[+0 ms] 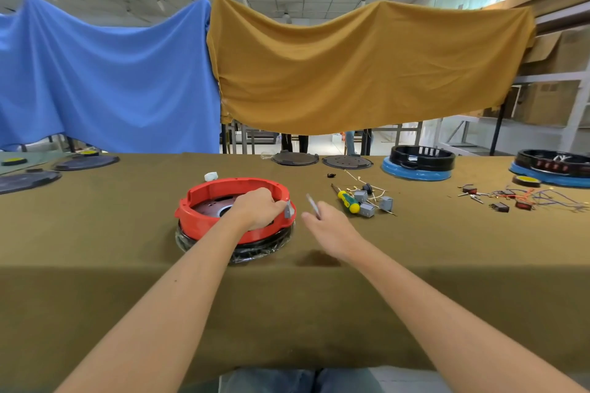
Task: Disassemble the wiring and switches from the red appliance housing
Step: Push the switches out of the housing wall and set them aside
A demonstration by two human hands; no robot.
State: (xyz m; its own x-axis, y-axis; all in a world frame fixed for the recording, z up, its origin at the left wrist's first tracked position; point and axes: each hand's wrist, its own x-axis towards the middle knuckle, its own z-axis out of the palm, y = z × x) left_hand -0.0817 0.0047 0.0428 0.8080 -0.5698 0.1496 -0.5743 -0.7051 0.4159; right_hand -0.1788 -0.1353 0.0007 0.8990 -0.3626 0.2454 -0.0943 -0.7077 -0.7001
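The round red appliance housing lies on the olive table cloth, on top of a black base wrapped in clear film. My left hand reaches into the housing at its right rim and pinches a small grey switch there. Just right of the housing, my right hand hovers above the cloth and holds a thin grey piece between its fingers. Several removed grey switches with white wires lie further right.
A yellow-green screwdriver lies beside the grey switches. Red switches with coloured wires lie at the right. Two black-and-blue housings stand at the back right, with dark round plates behind and at the left.
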